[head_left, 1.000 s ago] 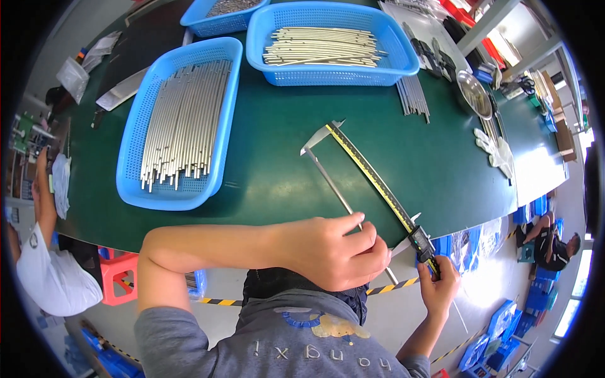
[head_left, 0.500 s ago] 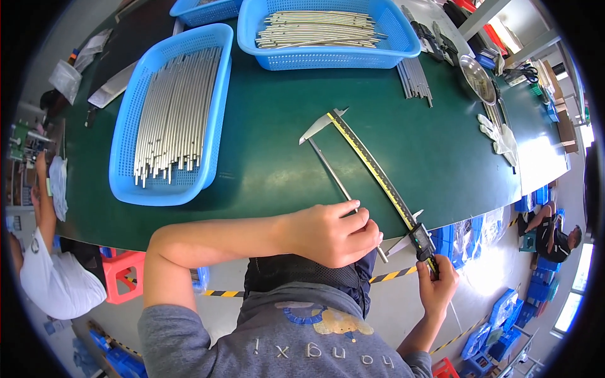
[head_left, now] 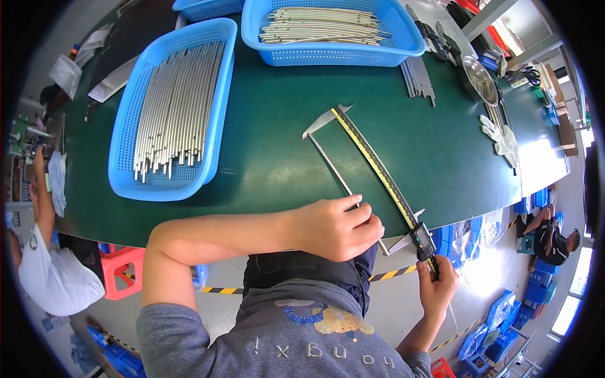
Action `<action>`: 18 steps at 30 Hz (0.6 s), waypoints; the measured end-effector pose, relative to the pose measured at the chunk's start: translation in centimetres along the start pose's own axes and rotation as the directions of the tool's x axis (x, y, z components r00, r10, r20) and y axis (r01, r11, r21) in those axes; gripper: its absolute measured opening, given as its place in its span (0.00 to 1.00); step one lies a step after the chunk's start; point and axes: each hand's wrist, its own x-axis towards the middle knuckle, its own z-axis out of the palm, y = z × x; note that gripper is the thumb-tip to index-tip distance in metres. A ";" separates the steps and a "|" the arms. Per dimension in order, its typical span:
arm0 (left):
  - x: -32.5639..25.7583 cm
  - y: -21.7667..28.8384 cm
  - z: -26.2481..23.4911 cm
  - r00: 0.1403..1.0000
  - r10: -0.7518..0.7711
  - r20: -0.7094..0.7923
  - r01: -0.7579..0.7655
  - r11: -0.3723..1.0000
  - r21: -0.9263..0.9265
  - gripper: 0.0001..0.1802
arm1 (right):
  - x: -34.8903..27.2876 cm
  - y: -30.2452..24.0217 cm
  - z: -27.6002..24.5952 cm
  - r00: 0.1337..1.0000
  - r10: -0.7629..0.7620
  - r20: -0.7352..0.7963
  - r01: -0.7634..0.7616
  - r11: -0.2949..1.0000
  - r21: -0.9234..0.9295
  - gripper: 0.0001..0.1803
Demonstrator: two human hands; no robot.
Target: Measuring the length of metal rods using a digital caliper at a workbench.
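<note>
My left hand (head_left: 340,228) is closed around a thin metal rod (head_left: 329,162) near its lower end. The rod lies slanted between the jaws of a long digital caliper (head_left: 378,167). Its far end meets the upper jaw, and its near end sits by the lower, sliding jaw. My right hand (head_left: 436,283) grips the caliper's lower end, just below the dark display unit (head_left: 422,239). The caliper's beam, with a yellow scale, reaches out over the green table (head_left: 271,132).
A blue basket (head_left: 116,151) of metal rods stands at left. Another blue basket (head_left: 334,57) with rods is at the back. Loose rods (head_left: 417,79), a metal bowl (head_left: 479,80) and white gloves (head_left: 501,135) lie at right. One person (head_left: 53,277) works at far left; another (head_left: 554,242) sits far right.
The rod's far end and the caliper's upper jaw have shifted slightly up and right in view. Both hands keep their hold, and the rod's far end now sits closer to the jaw.
</note>
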 end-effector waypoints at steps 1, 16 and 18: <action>0.0 0.0 0.1 1.000 0.004 -0.004 -0.004 1.000 0.008 0.11 | -0.1 -0.1 0.0 1.000 -0.001 0.001 0.001 1.000 0.000 0.16; 0.7 -0.7 -0.3 0.996 -0.066 0.056 0.070 0.995 -0.073 0.05 | 0.5 -1.6 -0.7 0.999 0.004 0.040 -0.004 1.000 0.011 0.15; 0.7 -0.7 -0.5 0.993 -0.064 0.102 0.073 0.993 -0.092 0.05 | 0.4 -1.5 -0.7 0.998 -0.051 0.041 0.051 0.999 0.007 0.15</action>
